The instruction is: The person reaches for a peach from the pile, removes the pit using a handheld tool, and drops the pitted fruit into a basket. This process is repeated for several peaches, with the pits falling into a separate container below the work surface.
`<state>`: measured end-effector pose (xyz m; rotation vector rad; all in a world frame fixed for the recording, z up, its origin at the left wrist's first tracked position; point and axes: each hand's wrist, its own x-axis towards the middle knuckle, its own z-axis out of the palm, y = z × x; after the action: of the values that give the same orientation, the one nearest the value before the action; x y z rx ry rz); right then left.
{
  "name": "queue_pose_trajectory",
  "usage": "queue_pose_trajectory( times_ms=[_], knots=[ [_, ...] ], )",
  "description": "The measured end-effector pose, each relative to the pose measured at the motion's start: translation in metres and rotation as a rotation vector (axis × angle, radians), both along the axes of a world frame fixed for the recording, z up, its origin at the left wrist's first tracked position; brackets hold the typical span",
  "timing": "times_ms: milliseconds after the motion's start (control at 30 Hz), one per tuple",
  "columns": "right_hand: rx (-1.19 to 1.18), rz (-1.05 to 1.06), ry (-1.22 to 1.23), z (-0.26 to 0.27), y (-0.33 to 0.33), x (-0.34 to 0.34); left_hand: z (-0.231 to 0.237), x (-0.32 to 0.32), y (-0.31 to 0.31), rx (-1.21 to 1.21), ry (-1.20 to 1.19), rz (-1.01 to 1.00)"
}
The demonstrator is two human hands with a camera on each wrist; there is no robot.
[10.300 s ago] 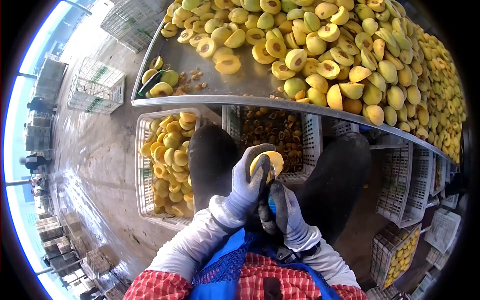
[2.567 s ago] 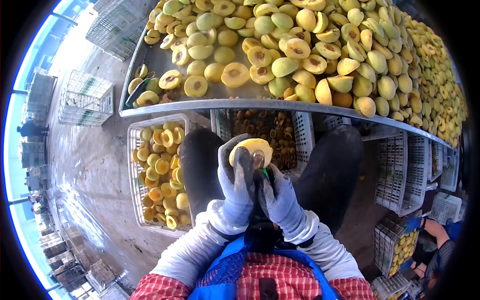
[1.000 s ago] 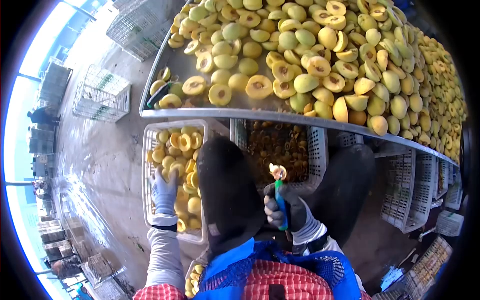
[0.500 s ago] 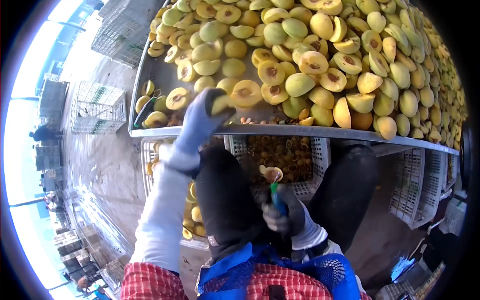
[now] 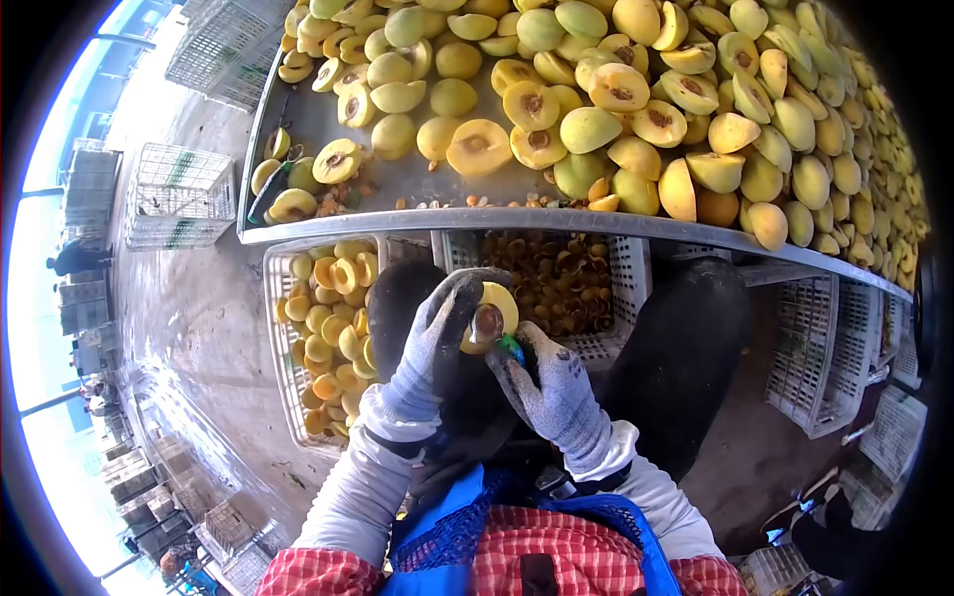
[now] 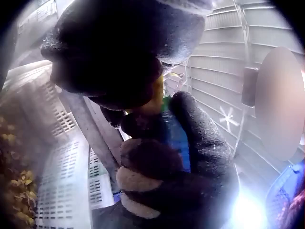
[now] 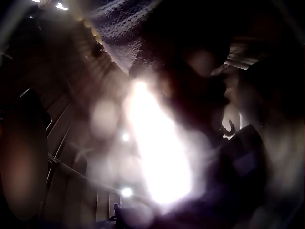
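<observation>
My gloved left hand [image 5: 429, 333] holds a yellow peach half [image 5: 503, 300] above my lap, its cut face and brown pit hollow showing. Beside it, my gloved right hand [image 5: 562, 395] grips a pitting tool [image 5: 511, 348] by its blue and green handle, with the tool's head right at the fruit. In the left wrist view, dark fingers curl round the blue handle [image 6: 177, 138] and a yellow edge of the peach half [image 6: 156, 95] shows above it. Glare and shadow hide most of the right wrist view.
Peach halves [image 5: 589, 129] are heaped on a metal-edged table [image 5: 517, 221] ahead. A dark-handled tool [image 5: 266, 204] lies at its left corner. Below stand a white crate [image 5: 282, 370] of peach halves and another crate [image 5: 633, 286] of brown scraps, between dark-clad knees [image 5: 686, 348].
My left hand dropped into the left crate, reached to the table, and has come back to my lap with a peach half. The scrap on the tool's tip no longer shows; both hands meet.
</observation>
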<state>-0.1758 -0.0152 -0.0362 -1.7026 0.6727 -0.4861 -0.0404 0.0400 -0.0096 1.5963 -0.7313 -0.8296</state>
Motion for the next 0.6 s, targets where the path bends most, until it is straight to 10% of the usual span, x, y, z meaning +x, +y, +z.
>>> queue_pose_trajectory(
  times_ms=[100, 133, 433, 600],
  knots=[
    [0.015, -0.029, 0.030, 0.008, 0.004, -0.002, -0.016, 0.003, 0.005, -0.079, -0.453, -0.124],
    [-0.003, -0.041, 0.022, 0.004, 0.007, -0.003, -0.004, -0.005, 0.004, 0.022, 0.135, 0.046],
    [0.029, 0.041, -0.020, 0.002, 0.018, -0.019, -0.006, 0.012, 0.023, 0.155, 0.018, -0.342],
    [-0.020, -0.086, -0.086, 0.006, 0.026, -0.023, -0.011, 0.001, 0.018, 0.144, 0.258, -0.212]
  ],
)
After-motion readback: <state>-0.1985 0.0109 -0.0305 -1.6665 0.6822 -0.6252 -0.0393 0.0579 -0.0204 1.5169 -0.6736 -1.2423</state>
